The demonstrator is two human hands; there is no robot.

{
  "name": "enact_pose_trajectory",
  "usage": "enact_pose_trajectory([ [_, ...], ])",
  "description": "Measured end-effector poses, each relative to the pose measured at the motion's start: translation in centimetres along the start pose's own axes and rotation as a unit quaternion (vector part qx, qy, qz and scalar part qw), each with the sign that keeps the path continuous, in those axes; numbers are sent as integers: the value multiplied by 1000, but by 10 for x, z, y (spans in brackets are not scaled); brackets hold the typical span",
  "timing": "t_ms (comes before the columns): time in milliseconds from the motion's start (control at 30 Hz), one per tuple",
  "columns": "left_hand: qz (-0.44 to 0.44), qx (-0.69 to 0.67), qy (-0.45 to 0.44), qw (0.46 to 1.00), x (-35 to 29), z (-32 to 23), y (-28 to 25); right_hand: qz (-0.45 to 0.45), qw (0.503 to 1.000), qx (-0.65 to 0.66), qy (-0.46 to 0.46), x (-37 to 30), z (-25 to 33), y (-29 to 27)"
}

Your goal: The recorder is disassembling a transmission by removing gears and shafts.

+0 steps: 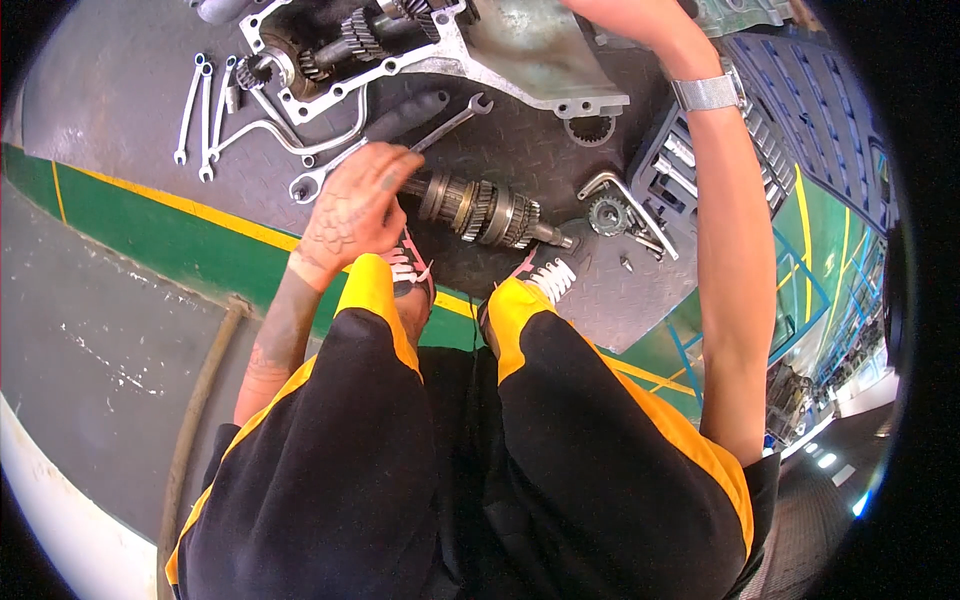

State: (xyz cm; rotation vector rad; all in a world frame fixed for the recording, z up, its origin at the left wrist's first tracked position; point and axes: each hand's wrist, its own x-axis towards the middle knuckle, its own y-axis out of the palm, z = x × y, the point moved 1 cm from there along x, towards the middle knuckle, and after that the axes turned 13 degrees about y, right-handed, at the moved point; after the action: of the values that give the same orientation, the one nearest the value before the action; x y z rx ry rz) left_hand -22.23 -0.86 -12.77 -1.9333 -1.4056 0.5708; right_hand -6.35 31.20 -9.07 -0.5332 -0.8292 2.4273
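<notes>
My left hand (362, 205) is closed, its fingers curled round the left end of a gear shaft (485, 212). The shaft carries several gears and rings, and its thin right end points toward a small round gear (607, 214). Part of the grip is hidden behind the fingers. At the top edge, my right hand (640, 18) reaches over the grey metal gearbox housing (545, 70), and its fingers are cut off by the picture's edge. Another geared shaft (360, 40) lies inside the housing.
Several wrenches (205, 120) lie at the left, with a dark-handled tool (408, 115) and another wrench (450, 125) below the housing. A toothed ring (590, 130), an L-shaped bar (635, 205) and a socket case (665, 165) are at the right. My shoes (550, 280) stand close to the shaft.
</notes>
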Motion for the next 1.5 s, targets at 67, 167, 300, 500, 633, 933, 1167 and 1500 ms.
enact_pose_trajectory([
  [67, 121, 23, -2, 992, 0, 4, 21, 7, 998, 39, 47, -4, -4, -3],
  [167, 125, 76, 7, 989, -11, 10, 52, 83, 986, 32, 143, -1, -2, -19],
  [300, 106, 77, 7, 991, -2, 15, 51, 16, 975, -186, 118, 6, -10, 6],
  [500, 190, 27, -50, 980, 13, 12, 42, -195, 979, -61, -7, -133, 26, 49],
  [633, 109, 56, 26, 992, 11, 19, 54, 73, 979, -91, 169, -243, 9, 112],
  [933, 107, 34, -14, 994, 4, 16, 56, 146, 953, 86, 252, -258, -4, 133],
  [1167, 107, -16, -36, 994, -13, 13, 30, 131, 951, 127, 248, -243, 25, 123],
  [1500, -9, -169, -163, 972, -42, -10, 42, -21, 932, 236, 275, -266, 50, 73],
])
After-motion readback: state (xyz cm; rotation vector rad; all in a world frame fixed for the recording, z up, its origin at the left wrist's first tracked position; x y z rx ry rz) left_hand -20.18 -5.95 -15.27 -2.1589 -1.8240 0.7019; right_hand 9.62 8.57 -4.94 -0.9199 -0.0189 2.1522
